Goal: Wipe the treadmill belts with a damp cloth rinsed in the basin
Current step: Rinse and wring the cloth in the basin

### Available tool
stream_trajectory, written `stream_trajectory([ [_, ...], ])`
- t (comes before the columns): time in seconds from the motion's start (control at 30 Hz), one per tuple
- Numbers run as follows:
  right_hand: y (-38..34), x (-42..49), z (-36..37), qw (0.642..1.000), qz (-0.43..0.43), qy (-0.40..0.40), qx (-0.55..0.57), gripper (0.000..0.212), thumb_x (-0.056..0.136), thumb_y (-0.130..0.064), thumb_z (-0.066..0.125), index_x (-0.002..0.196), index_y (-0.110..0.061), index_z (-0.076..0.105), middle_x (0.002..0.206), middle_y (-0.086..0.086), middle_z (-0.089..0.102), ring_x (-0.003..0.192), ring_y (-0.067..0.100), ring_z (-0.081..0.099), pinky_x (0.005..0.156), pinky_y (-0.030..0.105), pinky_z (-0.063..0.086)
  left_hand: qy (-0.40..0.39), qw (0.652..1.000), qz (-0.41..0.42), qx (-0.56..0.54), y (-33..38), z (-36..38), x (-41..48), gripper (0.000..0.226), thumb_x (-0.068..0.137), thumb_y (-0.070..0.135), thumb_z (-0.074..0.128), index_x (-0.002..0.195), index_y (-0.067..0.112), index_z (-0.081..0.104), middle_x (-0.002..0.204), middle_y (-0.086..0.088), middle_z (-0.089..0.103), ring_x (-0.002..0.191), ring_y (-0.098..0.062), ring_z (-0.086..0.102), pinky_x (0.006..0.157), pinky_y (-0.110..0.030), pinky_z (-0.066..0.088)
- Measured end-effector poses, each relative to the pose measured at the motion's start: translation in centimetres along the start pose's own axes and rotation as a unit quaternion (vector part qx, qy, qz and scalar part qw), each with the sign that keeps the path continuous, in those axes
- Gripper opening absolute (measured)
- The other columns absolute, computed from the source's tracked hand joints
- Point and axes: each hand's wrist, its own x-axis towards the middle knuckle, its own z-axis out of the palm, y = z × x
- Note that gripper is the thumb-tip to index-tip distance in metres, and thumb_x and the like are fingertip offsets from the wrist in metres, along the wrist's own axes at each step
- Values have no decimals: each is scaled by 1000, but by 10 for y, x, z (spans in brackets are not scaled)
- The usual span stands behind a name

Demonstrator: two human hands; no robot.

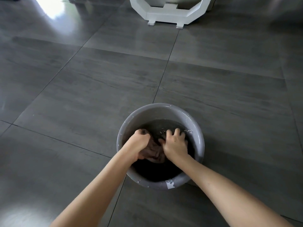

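Two bare forearms reach in from the bottom edge, elbows cut off. Both hands are inside the grey basin (161, 110) on the floor (82, 79). The left hand (138, 145) is fisted tight around the brownish cloth (155, 152); the right hand (176, 145) presses on it, fingers curled, their tips under the dark water, so its grasp is unclear. Far off, a white frame (165, 15) is cut by the top edge

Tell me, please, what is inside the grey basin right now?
Dark water, a brownish cloth, and both hands: left hand, right hand gripping it. The basin bottom is hidden by the water.
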Motion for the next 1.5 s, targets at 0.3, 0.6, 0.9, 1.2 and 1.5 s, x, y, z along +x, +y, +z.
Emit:
stream_trajectory([
  [0.3,2,3,-21,994,-57,-81,40,21,87,-19,59,108,-16,58,110,10,62,105,31,59,79,33,45,31,954,222,198,-5,-29,0,62,83,20,64,141,26,41,137,-2,49,118,-19,53,101,-29,40],
  [0.6,-1,-21,-128,823,-102,-76,554,23,75,-2,77,91,-16,68,88,-1,69,85,10,64,82,25,53,-110,922,352,118,-11,-23,6,76,54,38,84,123,38,53,122,7,58,111,-11,57,89,-40,52],
  [0.9,15,-12,-82,979,-18,15,201,20,80,-18,68,100,-20,61,99,-4,65,96,19,61,77,30,43,126,910,334,209,-10,1,2,18,76,7,60,79,18,47,76,2,59,73,-25,55,60,-34,39],
  [1.2,17,-15,-17,955,-161,-210,-135,44,90,-14,47,133,-22,52,149,0,40,147,16,11,120,39,4,82,670,334,658,-26,21,24,34,87,29,49,119,23,58,136,-12,37,131,-36,26,111,-64,-4],
  [1.5,28,-8,-65,970,-73,-112,203,51,85,-6,52,131,-27,58,133,-3,59,124,15,52,103,26,40,22,874,341,345,5,-6,1,19,66,23,62,81,34,64,108,0,56,105,-28,54,92,-47,43],
])
